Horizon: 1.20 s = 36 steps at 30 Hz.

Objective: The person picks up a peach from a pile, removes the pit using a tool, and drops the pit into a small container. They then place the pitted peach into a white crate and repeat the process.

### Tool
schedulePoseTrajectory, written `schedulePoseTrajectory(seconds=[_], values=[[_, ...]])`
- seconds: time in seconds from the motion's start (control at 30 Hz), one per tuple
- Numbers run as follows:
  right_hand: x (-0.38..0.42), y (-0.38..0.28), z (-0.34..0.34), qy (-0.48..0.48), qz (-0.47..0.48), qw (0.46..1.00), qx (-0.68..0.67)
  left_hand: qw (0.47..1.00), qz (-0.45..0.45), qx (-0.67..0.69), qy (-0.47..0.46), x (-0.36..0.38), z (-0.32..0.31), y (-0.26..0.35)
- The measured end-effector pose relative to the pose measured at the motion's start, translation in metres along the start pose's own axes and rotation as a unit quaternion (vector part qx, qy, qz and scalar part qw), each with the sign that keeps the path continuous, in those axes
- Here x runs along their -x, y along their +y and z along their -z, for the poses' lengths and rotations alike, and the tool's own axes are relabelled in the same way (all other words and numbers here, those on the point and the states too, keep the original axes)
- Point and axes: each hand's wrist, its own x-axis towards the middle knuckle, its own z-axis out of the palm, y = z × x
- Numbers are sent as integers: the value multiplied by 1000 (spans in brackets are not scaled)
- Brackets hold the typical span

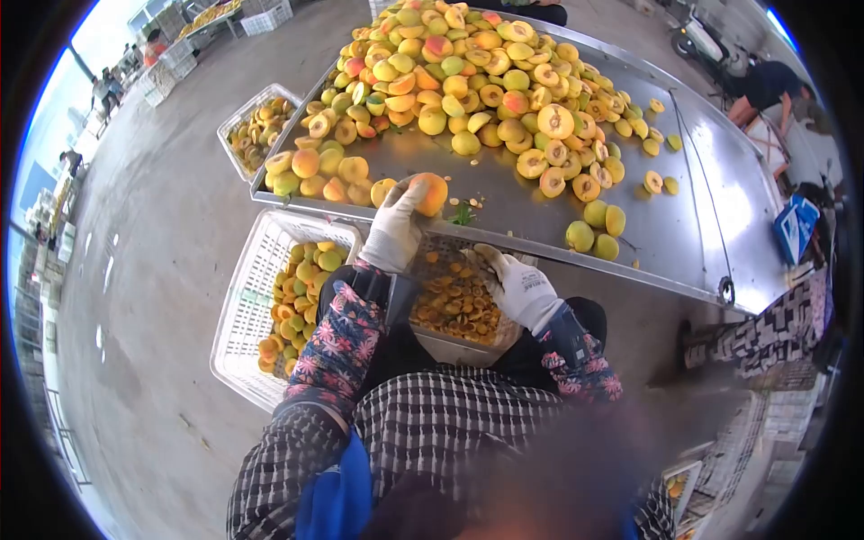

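Observation:
My gloved left hand (396, 227) is closed around a large orange peach (433, 194) at the near edge of the metal table (706, 180). My gloved right hand (517, 283) hangs below that edge, fingers curled together; what they hold, if anything, I cannot make out. Under it, between my knees, a crate holds orange-brown peach scraps or stones (457, 306). On the table, beyond my left hand, lies a big pile of yellow and orange peaches (423, 85), many of them halved with the stones showing. A few green leaves (463, 213) lie beside the held peach.
A white crate (241, 310) of peach pieces (297, 301) stands left of my legs. Another filled crate (223, 135) sits on the floor beside the table. A cord (702, 193) crosses the tabletop. At the right are a blue package (796, 229) and a bending person (765, 90).

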Motion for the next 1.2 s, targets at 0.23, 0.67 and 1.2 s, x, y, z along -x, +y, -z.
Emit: schedulePoseTrajectory(seconds=[0.23,0.67,1.2], values=[[-12,-4,-9,98,66,988,-100,998,1,60,-7,3,13,-7],[-59,-5,13,-14,27,872,-488,974,188,-87,-93,38,-22,-6],[-63,13,24,5,-35,830,-557,979,150,-55,-126,23,-15,-20]])
